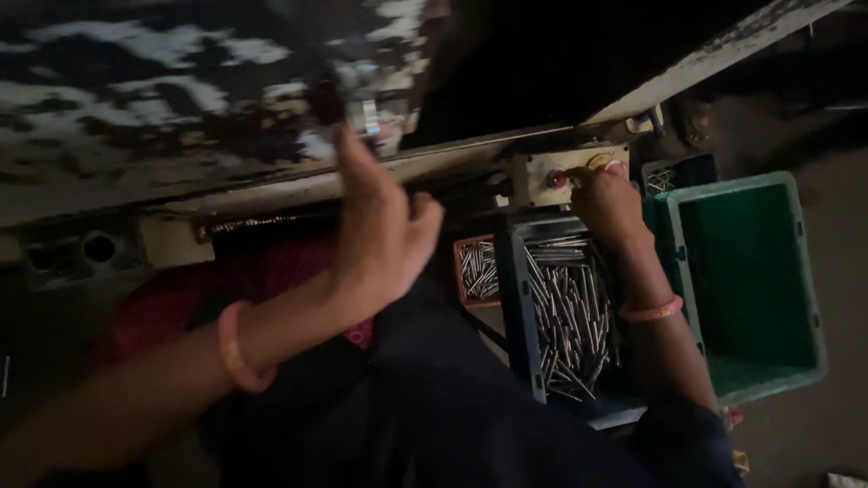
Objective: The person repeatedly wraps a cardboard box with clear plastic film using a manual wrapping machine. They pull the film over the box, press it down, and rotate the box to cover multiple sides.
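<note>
My left hand [380, 230] is raised at the edge of a worn, paint-chipped machine table [136, 99]; its forefinger points up toward a small shiny metal piece [366, 116]. It grips nothing that I can see, and the fingers are partly spread. My right hand [608, 201] reaches down to a small pale control box [533, 176] under the table edge, fingertips on a round knob beside a red button [555, 178]. A pink bangle sits on each wrist. Below the right hand stands a dark blue crate [514, 307] full of several thin metal rods [570, 312].
A small orange tray [459, 271] holding more metal rods sits left of the blue crate. An empty green plastic crate [750, 280] stands to the right on the floor. Another blue bin [678, 172] with metal parts is behind it. Dark clothing covers my lap.
</note>
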